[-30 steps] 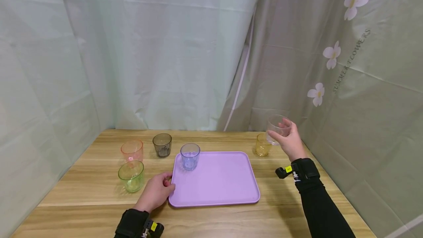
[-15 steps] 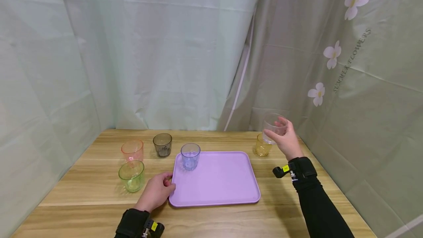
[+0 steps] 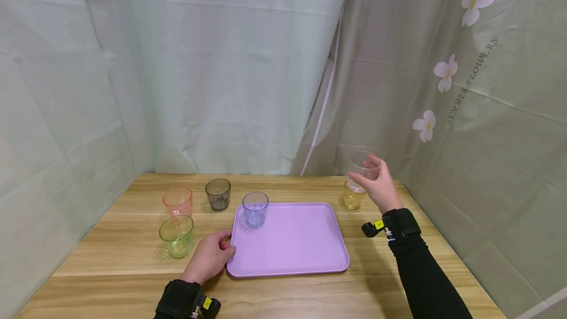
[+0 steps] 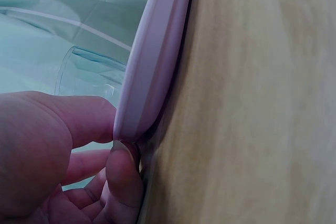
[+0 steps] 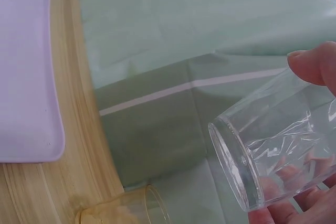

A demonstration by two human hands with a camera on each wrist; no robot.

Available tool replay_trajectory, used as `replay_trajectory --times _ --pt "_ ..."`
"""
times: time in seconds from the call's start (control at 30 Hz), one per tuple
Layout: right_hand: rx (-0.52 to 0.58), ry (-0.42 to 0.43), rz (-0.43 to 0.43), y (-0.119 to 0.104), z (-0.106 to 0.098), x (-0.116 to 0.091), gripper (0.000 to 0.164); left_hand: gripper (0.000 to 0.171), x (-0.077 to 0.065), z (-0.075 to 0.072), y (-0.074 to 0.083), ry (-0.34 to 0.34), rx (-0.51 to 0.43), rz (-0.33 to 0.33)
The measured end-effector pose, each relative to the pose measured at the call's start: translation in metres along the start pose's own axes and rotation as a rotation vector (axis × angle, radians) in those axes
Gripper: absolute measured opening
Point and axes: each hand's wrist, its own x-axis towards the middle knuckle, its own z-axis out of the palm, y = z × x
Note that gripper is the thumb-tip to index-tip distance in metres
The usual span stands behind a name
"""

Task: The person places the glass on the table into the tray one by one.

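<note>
My right hand (image 3: 380,188) grips a clear glass (image 3: 360,166) between thumb and fingers, held in the air. In the head view the glass partly covers an amber glass (image 3: 352,199) standing on the table; the right wrist view shows them apart. My left hand (image 3: 209,256) pinches the left edge of a purple tray (image 3: 292,245), thumb above and fingers beneath in the left wrist view. On the tray's back left corner stands a blue glass (image 3: 255,212).
Left of the tray stand a green glass (image 3: 177,240), a pink glass (image 3: 178,203) and a grey glass (image 3: 218,195). The wooden table (image 3: 110,260) meets pale curtains (image 3: 230,87) at the back and sides.
My right hand has moved a little to the left and slightly up with the clear glass, over the amber glass in the head view. The left hand and tray have stayed put.
</note>
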Motion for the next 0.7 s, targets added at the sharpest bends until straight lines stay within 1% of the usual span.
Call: replay_trajectory --times 0.43,0.7 --pt "0.008 -0.030 -0.024 -0.004 0.011 0.001 0.096 0.049 0.000 0.000 0.000 -0.001 0.004 -0.012" --pt "0.014 -0.047 -0.018 -0.008 0.019 0.000 0.096 0.050 0.000 0.000 0.000 -0.001 0.014 -0.014"
